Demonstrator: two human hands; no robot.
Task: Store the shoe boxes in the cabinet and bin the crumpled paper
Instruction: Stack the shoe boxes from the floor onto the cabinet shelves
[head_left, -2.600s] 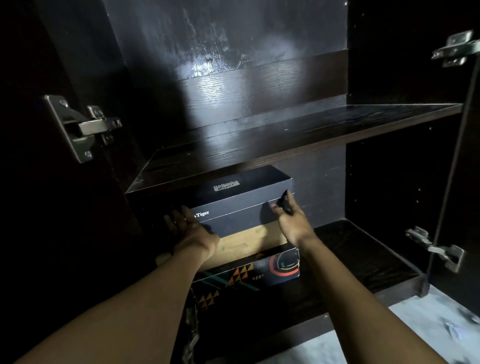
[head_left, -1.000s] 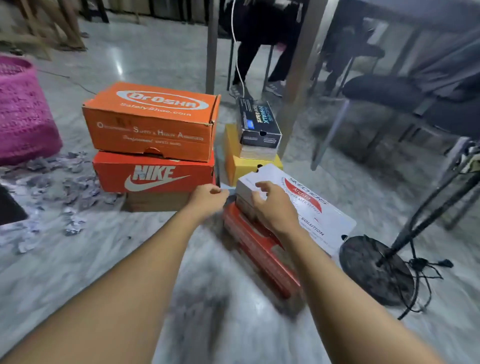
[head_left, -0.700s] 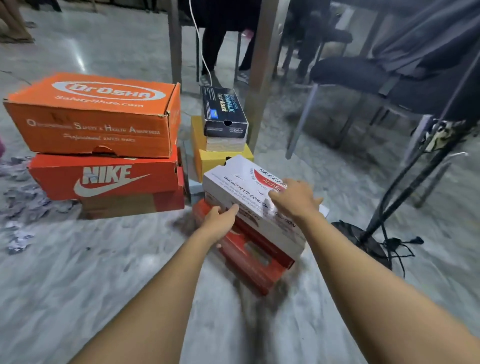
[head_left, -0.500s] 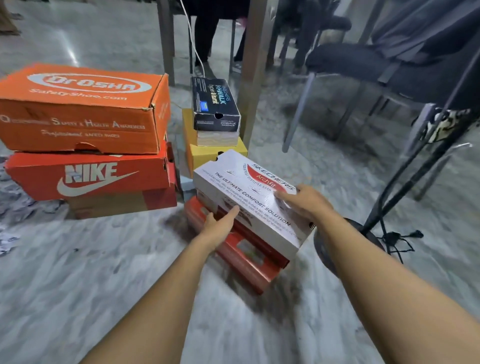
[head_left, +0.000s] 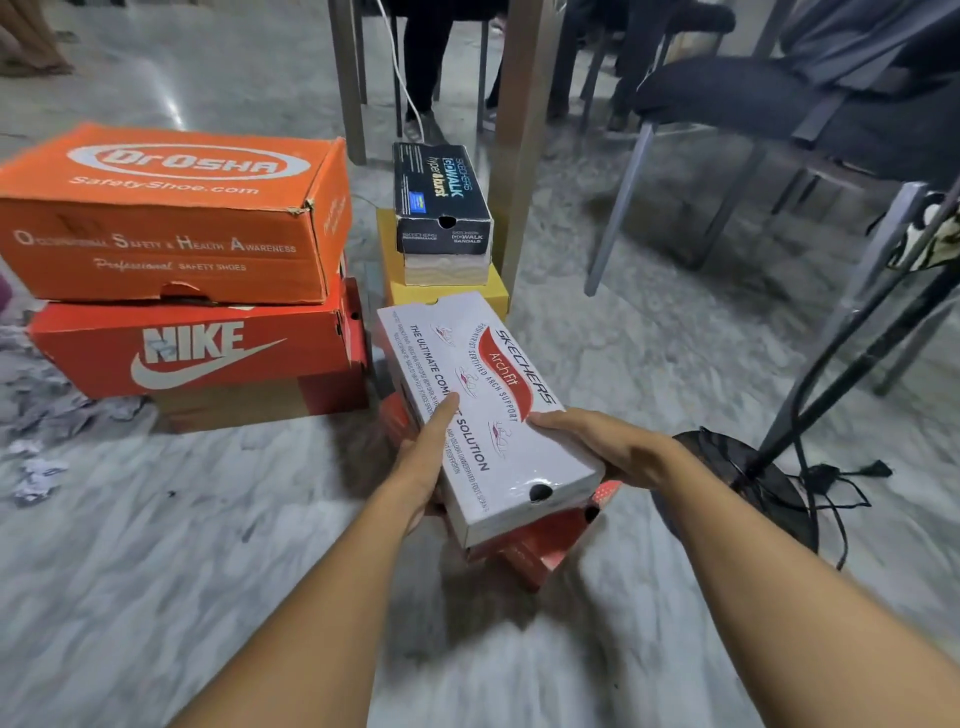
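Holding 1 white box (head_left: 498, 415) | L hand (head_left: 423, 462) + R hand (head_left: 610, 447) | 5 more boxes (head_left: 166, 208)

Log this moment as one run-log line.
phase: pickup | left hand: grips white Skechers box | right hand: grips its right edge | beneath: red box
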